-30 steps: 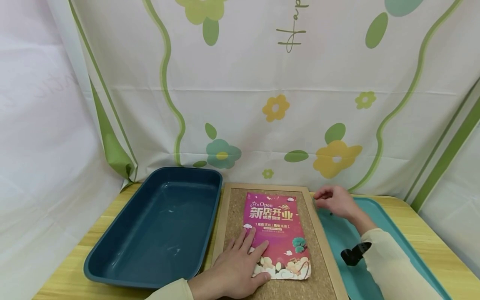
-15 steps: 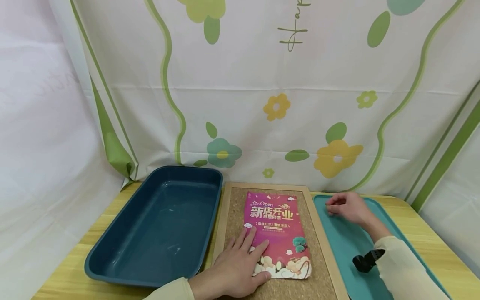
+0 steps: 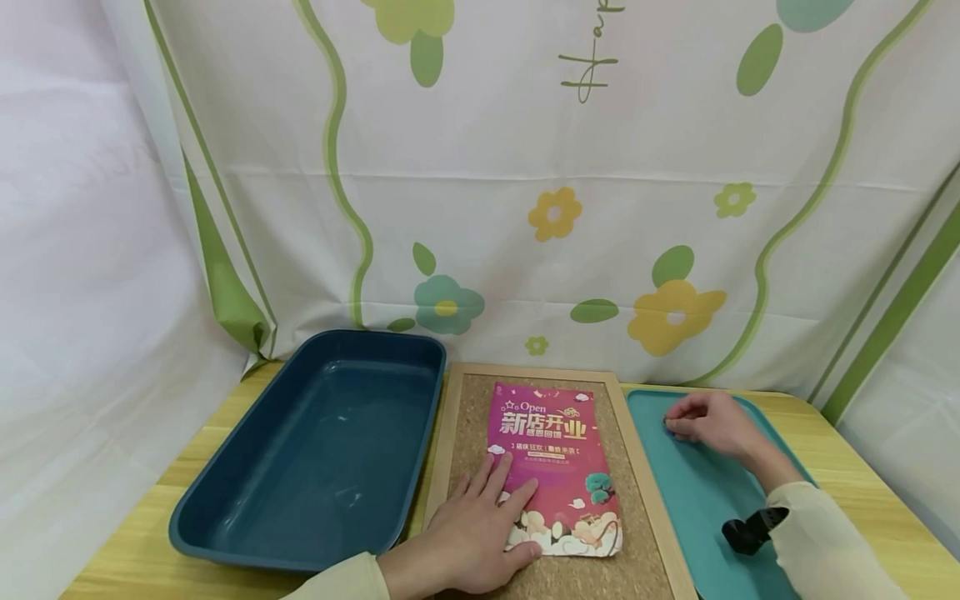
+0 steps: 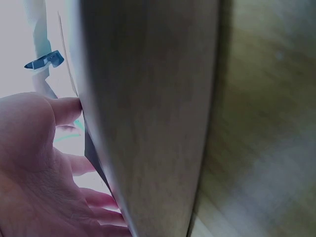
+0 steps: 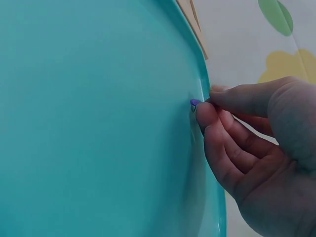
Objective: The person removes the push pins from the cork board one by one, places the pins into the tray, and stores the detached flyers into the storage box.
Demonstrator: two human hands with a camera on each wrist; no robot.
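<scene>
My left hand (image 3: 480, 533) lies flat with spread fingers on the lower left of a pink and purple poster (image 3: 551, 471). The poster lies on a wood-framed cork board (image 3: 645, 533); in the left wrist view the board's frame (image 4: 148, 118) fills the middle. My right hand (image 3: 712, 425) is over the far part of the turquoise tray (image 3: 697, 492). Its thumb and index finger pinch a small purple thing (image 5: 194, 103), mostly hidden by the fingertips; its kind is too small to tell.
A deep dark blue tray (image 3: 315, 467) stands left of the cork board. All of it rests on a yellow wooden table (image 3: 180, 467). A floral white curtain (image 3: 487, 208) hangs right behind the board and trays.
My right hand has moved from the board's far right corner rightward and nearer over the turquoise tray, where a small thing now shows at its fingertips. The left hand stays still.
</scene>
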